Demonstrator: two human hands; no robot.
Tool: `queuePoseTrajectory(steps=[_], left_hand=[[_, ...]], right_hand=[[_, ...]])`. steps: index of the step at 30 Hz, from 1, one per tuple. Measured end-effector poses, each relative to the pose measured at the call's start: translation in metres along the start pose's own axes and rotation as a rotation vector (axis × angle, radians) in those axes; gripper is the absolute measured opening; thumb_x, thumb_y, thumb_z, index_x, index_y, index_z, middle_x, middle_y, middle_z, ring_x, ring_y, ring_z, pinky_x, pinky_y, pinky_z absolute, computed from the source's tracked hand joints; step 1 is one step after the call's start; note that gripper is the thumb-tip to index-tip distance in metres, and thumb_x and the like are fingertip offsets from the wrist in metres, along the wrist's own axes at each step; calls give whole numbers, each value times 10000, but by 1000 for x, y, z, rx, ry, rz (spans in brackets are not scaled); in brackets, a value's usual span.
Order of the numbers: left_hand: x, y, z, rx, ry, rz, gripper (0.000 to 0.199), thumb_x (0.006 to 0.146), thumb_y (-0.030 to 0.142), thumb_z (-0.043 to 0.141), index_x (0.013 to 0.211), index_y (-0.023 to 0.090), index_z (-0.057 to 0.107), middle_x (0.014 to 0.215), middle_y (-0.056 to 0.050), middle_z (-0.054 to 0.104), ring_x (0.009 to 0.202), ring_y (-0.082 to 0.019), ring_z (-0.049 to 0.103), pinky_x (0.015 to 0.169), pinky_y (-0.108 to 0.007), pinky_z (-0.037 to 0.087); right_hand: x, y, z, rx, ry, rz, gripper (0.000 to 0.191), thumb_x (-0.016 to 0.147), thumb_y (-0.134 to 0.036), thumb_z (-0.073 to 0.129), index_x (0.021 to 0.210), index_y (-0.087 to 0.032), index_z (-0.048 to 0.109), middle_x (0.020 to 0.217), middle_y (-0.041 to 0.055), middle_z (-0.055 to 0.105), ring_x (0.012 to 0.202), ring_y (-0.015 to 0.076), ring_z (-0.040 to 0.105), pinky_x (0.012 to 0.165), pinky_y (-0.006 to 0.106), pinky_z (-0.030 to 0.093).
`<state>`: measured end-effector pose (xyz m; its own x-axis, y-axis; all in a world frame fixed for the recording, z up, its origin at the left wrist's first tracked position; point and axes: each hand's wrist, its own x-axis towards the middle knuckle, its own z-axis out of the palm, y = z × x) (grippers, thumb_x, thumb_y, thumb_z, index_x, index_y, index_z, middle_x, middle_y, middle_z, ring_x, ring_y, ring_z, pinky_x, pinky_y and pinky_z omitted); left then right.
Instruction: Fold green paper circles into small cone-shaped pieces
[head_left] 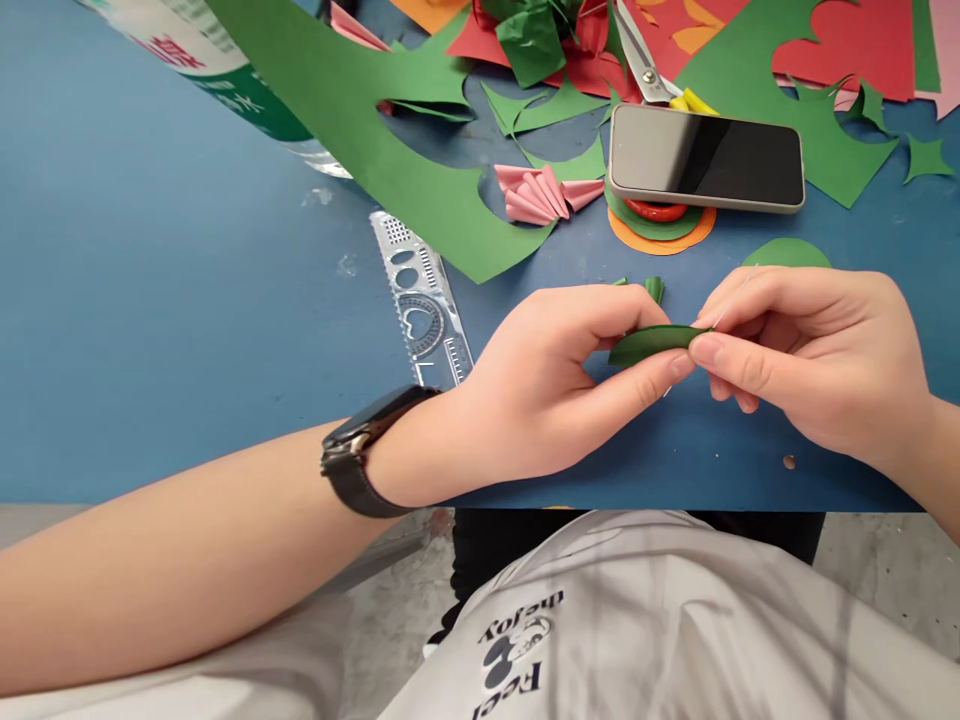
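Note:
A folded piece of green paper point(646, 345) is pinched between my two hands above the table's front part. My left hand point(559, 375), with a black watch at the wrist, is closed on the paper between thumb and fingers. At the paper's right end, my right hand point(832, 350) pinches it with thumb and forefinger. A thin white strand point(739, 297) runs by my right fingertips; a short pale end shows below my left thumb. Just behind my left fingers lies a small rolled green paper piece point(655, 289).
A clear stencil ruler point(420, 300) lies left of my hands. Beyond are green paper sheets point(442, 215), pink paper cones point(538, 195), a phone point(709, 160) resting on paper circles, and scissors point(643, 60). A bottle point(240, 90) lies at the upper left.

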<state>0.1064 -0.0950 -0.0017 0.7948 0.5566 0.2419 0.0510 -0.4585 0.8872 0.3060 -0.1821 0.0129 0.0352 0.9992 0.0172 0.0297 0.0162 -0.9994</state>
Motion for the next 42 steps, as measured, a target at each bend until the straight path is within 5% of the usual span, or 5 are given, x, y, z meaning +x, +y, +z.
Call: queuePoseTrajectory(steps=[7, 22, 26, 35, 42], left_hand=[[-2, 1, 0, 74, 29, -21, 298, 1000, 266, 698, 743, 214, 556, 646, 42, 551, 574, -118, 430, 559, -319, 338], [2, 3, -2, 136, -45, 116, 203, 1045, 246, 572, 866, 262, 665, 736, -32, 733, 622, -182, 624, 626, -356, 513], [2, 5, -4, 140, -68, 124, 215, 1043, 259, 585, 840, 269, 657, 727, -26, 734, 611, -181, 616, 598, -349, 480], [1, 3, -2, 135, 0, -2, 234, 1030, 296, 643, 820, 216, 709, 677, -8, 678, 582, -145, 525, 577, -323, 408], [4, -1, -2, 90, -46, -79, 198, 979, 266, 667, 790, 210, 685, 658, 5, 633, 574, -138, 488, 540, -318, 390]], right_hand=[[0, 4, 0, -24, 12, 11, 111, 811, -265, 935, 838, -265, 827, 797, -18, 743, 600, 104, 645, 439, 235, 514], [-2, 8, -1, 44, -19, 97, 158, 809, -349, 943, 833, -264, 812, 775, 19, 735, 622, 143, 669, 399, 244, 523], [-1, 5, -2, 53, -31, 121, 175, 798, -341, 952, 809, -259, 799, 749, 14, 721, 598, 137, 657, 398, 246, 522], [3, 9, -5, 41, -13, 82, 97, 840, -311, 918, 866, -274, 832, 765, 0, 743, 633, 137, 675, 430, 236, 542], [5, 6, -4, 12, 1, 129, 223, 771, -362, 974, 761, -246, 784, 704, 5, 724, 549, 121, 633, 407, 253, 522]])
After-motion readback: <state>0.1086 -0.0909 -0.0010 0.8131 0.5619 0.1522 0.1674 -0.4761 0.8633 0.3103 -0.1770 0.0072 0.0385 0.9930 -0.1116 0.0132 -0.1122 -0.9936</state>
